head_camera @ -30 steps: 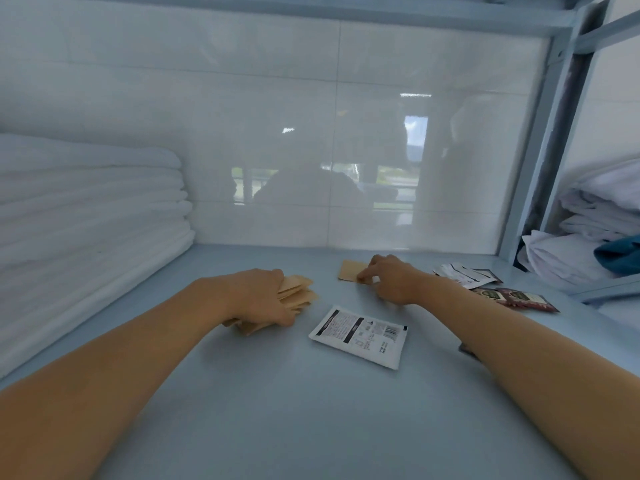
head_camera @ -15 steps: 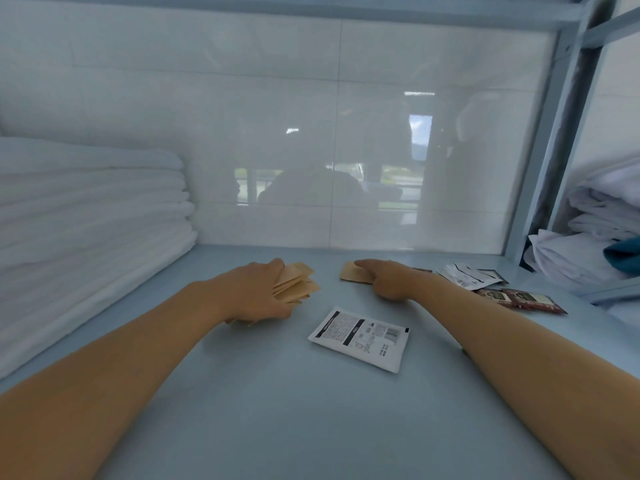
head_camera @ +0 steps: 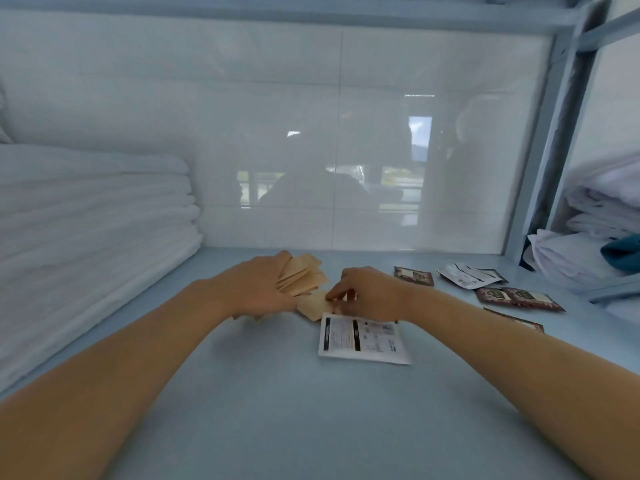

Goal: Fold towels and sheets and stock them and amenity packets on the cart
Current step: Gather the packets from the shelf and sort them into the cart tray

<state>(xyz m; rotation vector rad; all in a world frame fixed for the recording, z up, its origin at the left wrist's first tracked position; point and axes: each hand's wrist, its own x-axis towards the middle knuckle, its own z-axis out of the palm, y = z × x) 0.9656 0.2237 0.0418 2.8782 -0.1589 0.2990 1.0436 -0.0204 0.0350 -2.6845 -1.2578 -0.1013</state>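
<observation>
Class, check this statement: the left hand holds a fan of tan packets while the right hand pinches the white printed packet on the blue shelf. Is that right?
Not quite. In the head view the left hand does hold the fan of tan packets, but the right hand pinches a single tan packet. The white printed packet lies untouched on the blue shelf.

tan packets (head_camera: 302,279): plain light tan, no print showing
white packet (head_camera: 362,338): white, black bars and fine black print
dark packets (head_camera: 519,298): deep maroon-brown, pale ornate label at centre
far packets (head_camera: 467,274): white with black markings
shelf (head_camera: 277,410): flat pale blue
folded towels (head_camera: 86,230): white, ribbed by fold lines
right linens (head_camera: 595,223): white; one teal cloth (head_camera: 623,249) among them
wall tiles (head_camera: 346,150): glossy white, grey reflections
</observation>
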